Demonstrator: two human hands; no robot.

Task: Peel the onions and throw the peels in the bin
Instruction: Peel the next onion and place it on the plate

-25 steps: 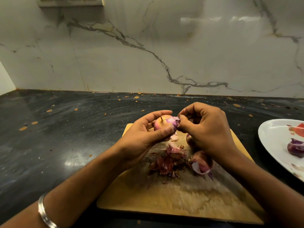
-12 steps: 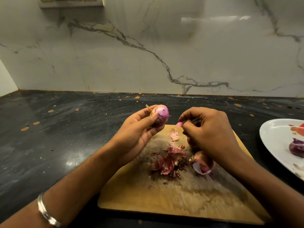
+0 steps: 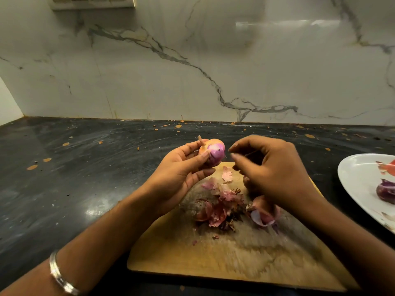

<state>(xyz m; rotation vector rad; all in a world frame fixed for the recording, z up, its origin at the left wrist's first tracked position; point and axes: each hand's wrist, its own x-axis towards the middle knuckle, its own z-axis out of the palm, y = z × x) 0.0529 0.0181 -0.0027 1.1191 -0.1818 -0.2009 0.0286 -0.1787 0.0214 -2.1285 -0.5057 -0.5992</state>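
Left hand (image 3: 181, 174) fingers curl round half-peeled onion (image 3: 212, 153); right hand (image 3: 271, 174) fingertips (image 3: 235, 155) just beside it, loosely curled, pinching nothing visible. Pinch edge of remaining tan skin, strip toward stem.

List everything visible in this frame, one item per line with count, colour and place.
Onion in hand: one, purple with tan skin partly on, held above the board's far edge.
Onions on the board: at least two, pinkish, partly hidden under the right hand.
Peels: one loose pile, pink and reddish, mid-board.
Cutting board: one, light wood, on the counter.
Counter: black, speckled.
Plate: one, white, right edge, cropped.
Onion on the plate: one, dark purple.
Wall: white marble, grey veins.
Switch panel: one, white, top left.
Bangle: one, silver, left wrist.
Left hand: grips the onion.
Right hand: fingers curled; what it holds is blurred.
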